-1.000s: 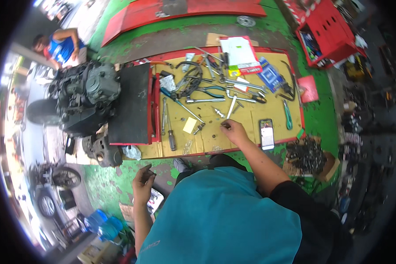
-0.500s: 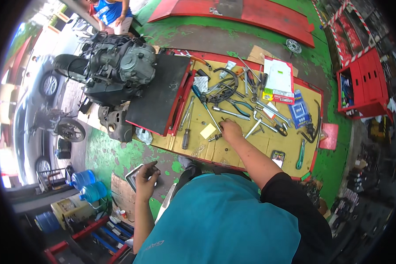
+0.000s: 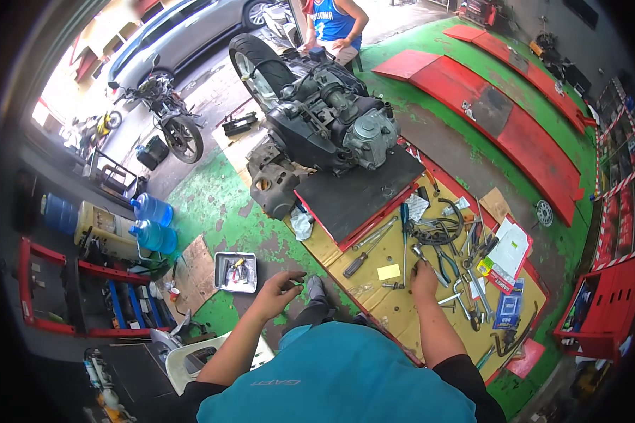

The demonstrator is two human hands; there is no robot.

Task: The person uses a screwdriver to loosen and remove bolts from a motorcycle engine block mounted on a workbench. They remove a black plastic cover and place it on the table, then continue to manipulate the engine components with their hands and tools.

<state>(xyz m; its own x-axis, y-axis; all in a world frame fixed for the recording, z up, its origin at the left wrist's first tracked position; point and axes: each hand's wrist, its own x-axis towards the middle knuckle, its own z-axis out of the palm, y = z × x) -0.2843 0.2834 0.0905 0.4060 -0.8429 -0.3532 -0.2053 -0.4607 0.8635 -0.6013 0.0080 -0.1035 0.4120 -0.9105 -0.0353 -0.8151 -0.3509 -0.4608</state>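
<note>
My right hand (image 3: pixel 423 280) is over the tan tool board (image 3: pixel 374 307), fingers drawn together and pointing away from me. A chrome ratchet wrench (image 3: pixel 441 277) lies right at its fingertips; whether the fingers grip it or something smaller is hidden. Left of this hand are a yellow paper note (image 3: pixel 388 272) and a short socket piece (image 3: pixel 394 285). Pliers (image 3: pixel 444 262), a long blue-handled screwdriver (image 3: pixel 404 222) and a T-handle wrench (image 3: pixel 455 297) lie close by. My left hand (image 3: pixel 279 292) hovers off the board's near side, open and holding nothing, fingers loosely curved.
A scooter engine (image 3: pixel 363 130) with wheel rests by a black-topped platform (image 3: pixel 360 204). A white-rimmed tray (image 3: pixel 236 287) of small parts stands on the floor at left. A person (image 3: pixel 335 32) sits beyond the engine. Red ramps (image 3: pixel 515 141) and a red cabinet (image 3: pixel 600 310) are rightward.
My view has swung left, bringing the tray and more of the engine into sight. My right hand stays over the tools, now beside the ratchet wrench; the left hand remains empty.
</note>
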